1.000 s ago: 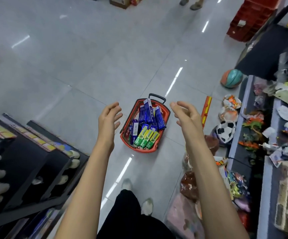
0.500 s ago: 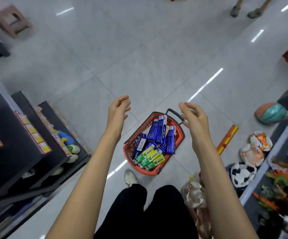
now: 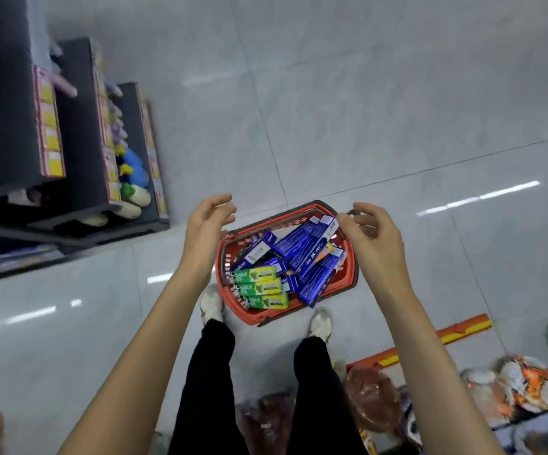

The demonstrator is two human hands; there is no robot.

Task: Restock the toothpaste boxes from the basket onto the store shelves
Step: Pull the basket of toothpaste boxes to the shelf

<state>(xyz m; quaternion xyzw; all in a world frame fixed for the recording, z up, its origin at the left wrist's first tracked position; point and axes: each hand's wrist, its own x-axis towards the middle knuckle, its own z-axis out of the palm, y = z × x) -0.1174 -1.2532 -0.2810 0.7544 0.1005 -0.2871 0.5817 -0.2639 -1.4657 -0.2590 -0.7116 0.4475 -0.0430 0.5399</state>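
Red basket (image 3: 224, 257) on floor, frame centre, now just ahead of both shoes (image 3: 211, 302), closer to feet than half second ago. Blue toothpaste boxes (image 3: 302, 247) piled toward its 1 o'clock, green toothpaste boxes (image 3: 259, 287) at 7 o'clock. Left hand (image 3: 208, 221) at basket's 10 o'clock, right hand (image 3: 371, 234) at 2 o'clock: both lower than before, fingers loosely curled, holding nothing. Right fingertips near rim; contact unclear. Shelves (image 3: 78, 142) shifted to frame's 10 o'clock.

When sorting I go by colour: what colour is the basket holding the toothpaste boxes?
The basket is red; the head view shows it.
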